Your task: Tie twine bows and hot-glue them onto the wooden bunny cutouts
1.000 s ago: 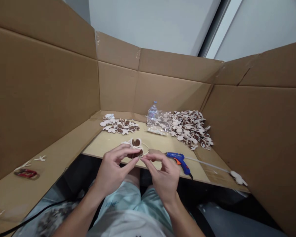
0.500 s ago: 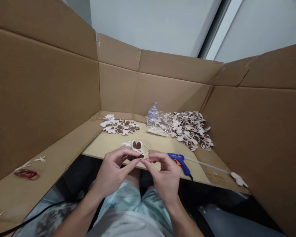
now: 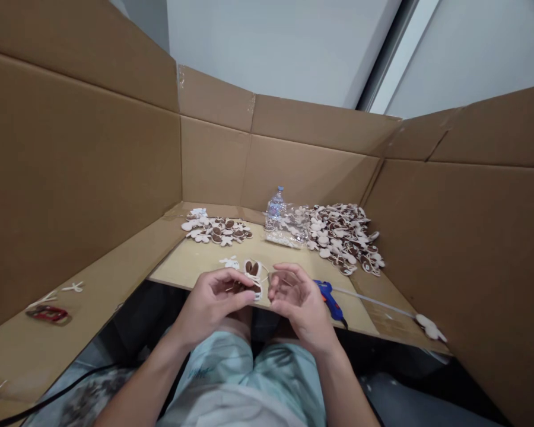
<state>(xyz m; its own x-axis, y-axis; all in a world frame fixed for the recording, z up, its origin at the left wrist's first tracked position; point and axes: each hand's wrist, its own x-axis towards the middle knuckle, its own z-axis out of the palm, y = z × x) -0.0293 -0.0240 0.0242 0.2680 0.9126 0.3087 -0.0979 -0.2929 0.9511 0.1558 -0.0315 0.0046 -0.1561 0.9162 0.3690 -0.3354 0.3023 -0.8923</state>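
Note:
My left hand [image 3: 220, 302] pinches a small brown-and-white bunny-shaped felt ornament [image 3: 251, 268] between thumb and fingers. It has two brown inner ears, a cream string bow and a string loop on its right side. Part of its lower body is covered by my fingers. My right hand [image 3: 300, 305] is just to the right, apart from the ornament, with its fingers loosely curved and nothing seen in them. Behind my left hand lie small white pieces [image 3: 230, 262] on the board. A blue glue gun [image 3: 330, 299] lies beyond my right hand, partly hidden by it.
Bunny ornaments form a pile [image 3: 220, 230] at the back left and a larger pile [image 3: 345, 234] at the back right. Between them are a plastic bottle [image 3: 276, 204] and a clear bag [image 3: 287, 228]. A red tool [image 3: 48, 314] lies left. Cardboard walls [image 3: 80, 154] surround the board.
My right hand has let go of the ornament and drawn off to the right, its fingers opening. The left hand keeps its pinch, and more of the ornament's lower body shows.

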